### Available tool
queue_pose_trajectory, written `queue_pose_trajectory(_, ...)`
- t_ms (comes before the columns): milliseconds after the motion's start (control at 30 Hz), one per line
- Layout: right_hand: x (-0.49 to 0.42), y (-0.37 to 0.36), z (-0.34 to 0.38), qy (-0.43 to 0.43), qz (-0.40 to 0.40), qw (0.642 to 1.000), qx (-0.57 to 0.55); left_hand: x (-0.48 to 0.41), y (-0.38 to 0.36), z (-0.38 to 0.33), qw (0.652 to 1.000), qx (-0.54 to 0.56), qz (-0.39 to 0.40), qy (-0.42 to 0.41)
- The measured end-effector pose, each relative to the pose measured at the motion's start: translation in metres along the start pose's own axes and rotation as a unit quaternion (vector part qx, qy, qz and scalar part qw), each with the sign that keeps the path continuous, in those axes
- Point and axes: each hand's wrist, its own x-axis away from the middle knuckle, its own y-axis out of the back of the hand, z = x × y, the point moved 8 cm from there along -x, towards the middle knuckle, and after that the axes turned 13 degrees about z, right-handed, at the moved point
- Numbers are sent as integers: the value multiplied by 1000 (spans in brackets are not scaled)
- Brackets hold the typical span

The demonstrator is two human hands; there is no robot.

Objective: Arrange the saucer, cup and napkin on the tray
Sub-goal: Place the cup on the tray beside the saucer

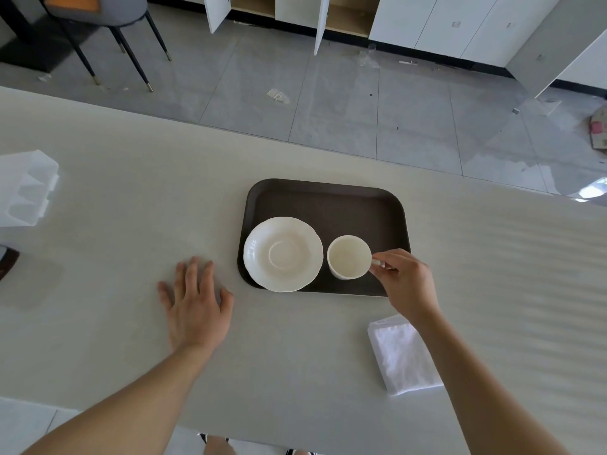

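Note:
A dark brown tray (328, 198) lies on the pale table. On its near left part sits a white scalloped saucer (283, 254), overhanging the tray's front-left corner. Right of the saucer, an empty white cup (348, 257) stands upright on the tray. My right hand (402, 280) pinches the cup's handle from the right. A folded white napkin (402, 354) lies on the table near the front right, partly under my right forearm. My left hand (193, 300) rests flat on the table left of the tray, fingers spread, holding nothing.
A clear plastic container (26, 188) sits at the table's left edge. The table's far edge runs diagonally behind the tray, with grey floor, a chair (108, 14) and white cabinets beyond.

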Motion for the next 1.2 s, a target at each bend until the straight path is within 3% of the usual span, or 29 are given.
queue_pose_trajectory(600,-39,-14,-17,-45,50,998,-12,1,2,-2,1000,0,-2,2)
queue_pose_trajectory(1200,-29,-19,-25,-95,52,992,-65,1,3,-2,1000,5,6,4)
